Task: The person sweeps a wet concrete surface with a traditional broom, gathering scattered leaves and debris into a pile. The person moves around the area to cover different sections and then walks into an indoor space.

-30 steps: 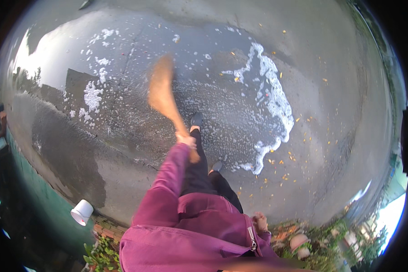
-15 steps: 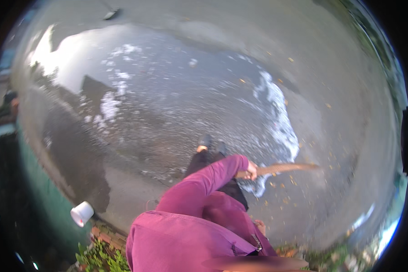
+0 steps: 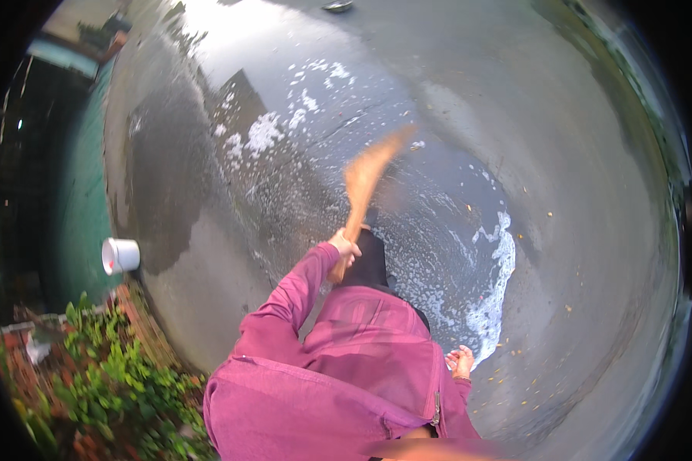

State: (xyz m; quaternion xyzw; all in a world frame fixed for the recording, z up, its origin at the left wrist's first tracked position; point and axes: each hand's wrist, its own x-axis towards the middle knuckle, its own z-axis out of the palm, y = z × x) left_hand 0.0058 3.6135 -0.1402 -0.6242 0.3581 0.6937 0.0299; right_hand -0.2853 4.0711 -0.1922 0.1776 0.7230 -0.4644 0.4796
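Left hand [image 3: 344,247]: closed around the lower end of our broom [image 3: 365,178], fist at the top of the extended magenta sleeve [image 3: 288,300].

Right hand [image 3: 461,361]: hanging low beside our hip, holding nothing; fingers loosely curled, neither spread flat nor clenched.

Broom: straw-coloured, motion-blurred. It lies up and slightly right of the left hand. Long axis runs from the fist, away from us, to the fanned bristle end over the wet concrete floor [image 3: 577,192]. Whether the bristles touch the ground we cannot tell through the blur. The left hand is on it; the right is well apart and below.

Foam: a white band [image 3: 494,292] curves along the right of the dark wet patch, right of the broom and above the right hand; scattered patches [image 3: 263,132] lie farther off, up and left of the bristles.

Surroundings: white cup [image 3: 120,255] at the floor's left edge, beside a dark green wall [image 3: 77,192]; leafy plants [image 3: 108,376] lower left; small yellow flecks [image 3: 550,213] strewn on the right.

Change from half a second earlier: then the broom pointed out to our right, nearly level, with the left hand drawn across the body. Now it points upward and away, the arm is stretched forward, and the view has turned so the cup sits higher.
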